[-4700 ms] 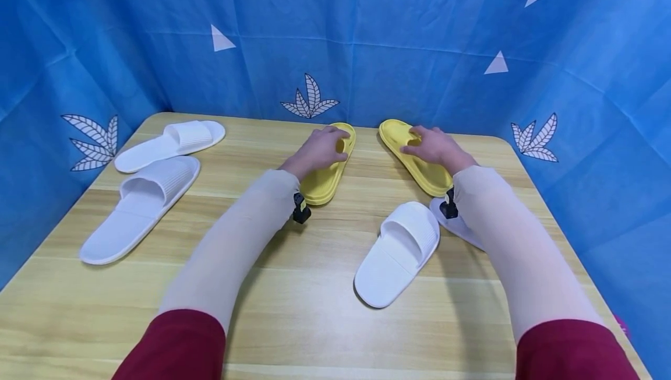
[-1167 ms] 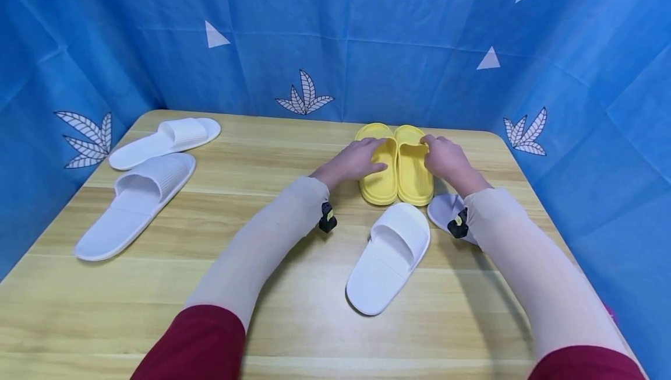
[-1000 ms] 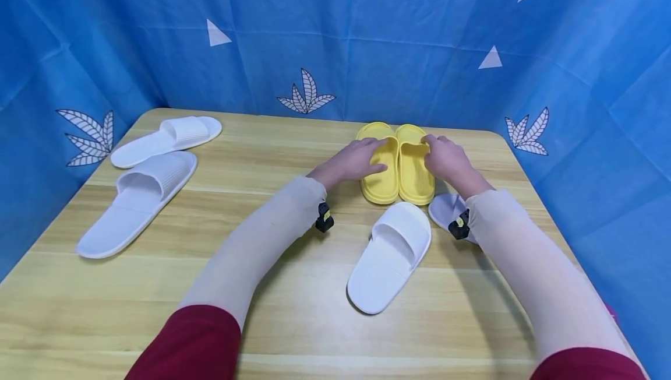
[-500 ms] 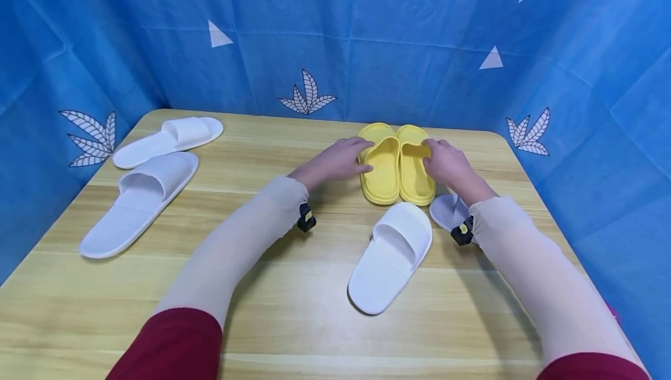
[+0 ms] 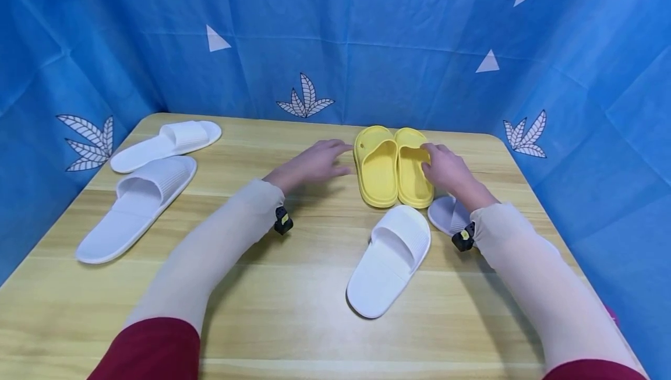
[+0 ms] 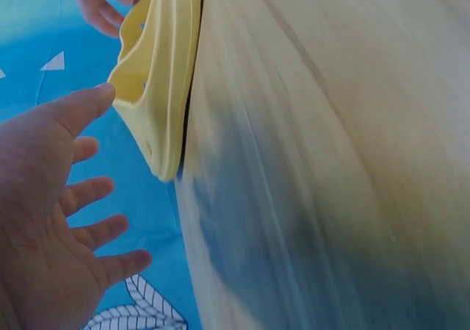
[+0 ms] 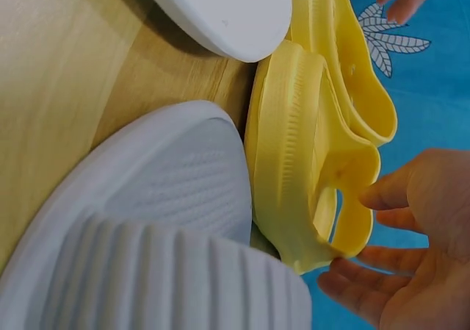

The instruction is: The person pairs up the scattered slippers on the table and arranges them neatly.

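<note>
Two yellow slippers, the left one (image 5: pixel 380 179) and the right one (image 5: pixel 414 179), stand side by side near the back of the table, toes toward the curtain. My left hand (image 5: pixel 314 162) is just left of the pair, fingers spread and holding nothing; in the left wrist view its thumb tip appears close to the yellow strap. My right hand (image 5: pixel 449 171) is at the right slipper's outer side. In the right wrist view its thumb is by the strap's rim and its fairly straight fingers lie along the outside, without a visible grip.
A white slipper (image 5: pixel 390 260) lies slantwise in front of the yellow pair. A greyish-white slipper (image 5: pixel 444 214) is partly hidden under my right forearm. Two more white slippers, one farther back (image 5: pixel 166 145) and one nearer (image 5: pixel 137 208), lie at the left. Blue curtain (image 5: pixel 398 42) surrounds the wooden table (image 5: pixel 293 316).
The yellow slippers, earlier apart and angled, were brought together side by side. Since then my left hand has drawn away leftward, and my right hand has shifted slightly outward.
</note>
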{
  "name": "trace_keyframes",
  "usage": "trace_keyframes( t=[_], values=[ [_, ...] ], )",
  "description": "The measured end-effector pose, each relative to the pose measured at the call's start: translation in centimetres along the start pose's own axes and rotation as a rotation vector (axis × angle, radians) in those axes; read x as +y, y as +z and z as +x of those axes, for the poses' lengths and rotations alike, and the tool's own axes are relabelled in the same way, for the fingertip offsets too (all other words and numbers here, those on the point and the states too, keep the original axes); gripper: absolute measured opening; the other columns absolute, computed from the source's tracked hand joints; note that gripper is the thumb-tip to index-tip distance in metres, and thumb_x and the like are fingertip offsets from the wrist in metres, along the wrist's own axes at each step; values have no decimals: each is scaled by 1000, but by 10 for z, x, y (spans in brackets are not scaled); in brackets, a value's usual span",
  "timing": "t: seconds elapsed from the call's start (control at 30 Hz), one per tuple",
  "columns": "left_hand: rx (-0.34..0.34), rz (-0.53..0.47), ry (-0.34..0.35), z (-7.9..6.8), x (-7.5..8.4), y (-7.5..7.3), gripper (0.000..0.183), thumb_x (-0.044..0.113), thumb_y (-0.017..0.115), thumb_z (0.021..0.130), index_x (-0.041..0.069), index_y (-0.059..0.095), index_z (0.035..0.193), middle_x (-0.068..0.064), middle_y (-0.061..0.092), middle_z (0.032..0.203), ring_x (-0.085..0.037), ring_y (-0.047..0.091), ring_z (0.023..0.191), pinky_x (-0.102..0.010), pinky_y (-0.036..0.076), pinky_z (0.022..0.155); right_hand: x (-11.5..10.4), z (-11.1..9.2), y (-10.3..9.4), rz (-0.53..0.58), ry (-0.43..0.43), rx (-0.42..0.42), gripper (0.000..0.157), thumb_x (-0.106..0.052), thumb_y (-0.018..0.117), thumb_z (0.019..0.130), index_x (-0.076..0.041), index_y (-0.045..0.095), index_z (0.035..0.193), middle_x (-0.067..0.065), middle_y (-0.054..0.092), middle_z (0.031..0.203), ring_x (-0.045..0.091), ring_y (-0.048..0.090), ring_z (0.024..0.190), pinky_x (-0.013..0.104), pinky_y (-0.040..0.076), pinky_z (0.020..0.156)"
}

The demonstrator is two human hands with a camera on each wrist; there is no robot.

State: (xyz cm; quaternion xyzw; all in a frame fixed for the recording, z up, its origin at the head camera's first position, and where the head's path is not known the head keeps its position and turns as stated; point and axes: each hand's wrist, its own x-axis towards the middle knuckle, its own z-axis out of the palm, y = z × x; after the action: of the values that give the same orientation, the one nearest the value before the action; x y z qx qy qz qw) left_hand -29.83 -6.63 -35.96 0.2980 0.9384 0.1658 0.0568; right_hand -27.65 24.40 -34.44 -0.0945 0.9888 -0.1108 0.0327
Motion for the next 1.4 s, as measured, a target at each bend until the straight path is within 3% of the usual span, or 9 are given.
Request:
trace_keyframes(
  t=[0.53,0.87,1.4],
  values=[
    [-10,30,-73,-40,-51,-20,65,41,58,98,14,35,152,-13,33,155,-35,27,142,-48,19,117,-11,-17,1,13,-52,38,50,-18,51,99,-1,39,145,30,42,140,49,46,122,62,37,100],
    [-5,36,-123,-58,-76,-38,66,39,58,98,11,34,152,-17,30,156,-39,25,142,-51,17,117,-19,-36,1,48,-162,79,53,-19,56,98,-5,40,146,27,47,139,48,49,120,62,40,98],
    [27,46,-211,-80,-119,-54,66,38,57,99,9,31,153,-22,26,156,-45,21,142,-58,16,115,-32,-70,15,194,-196,7,57,-37,59,98,-10,43,146,17,44,147,38,39,135,58,34,106]
  ],
)
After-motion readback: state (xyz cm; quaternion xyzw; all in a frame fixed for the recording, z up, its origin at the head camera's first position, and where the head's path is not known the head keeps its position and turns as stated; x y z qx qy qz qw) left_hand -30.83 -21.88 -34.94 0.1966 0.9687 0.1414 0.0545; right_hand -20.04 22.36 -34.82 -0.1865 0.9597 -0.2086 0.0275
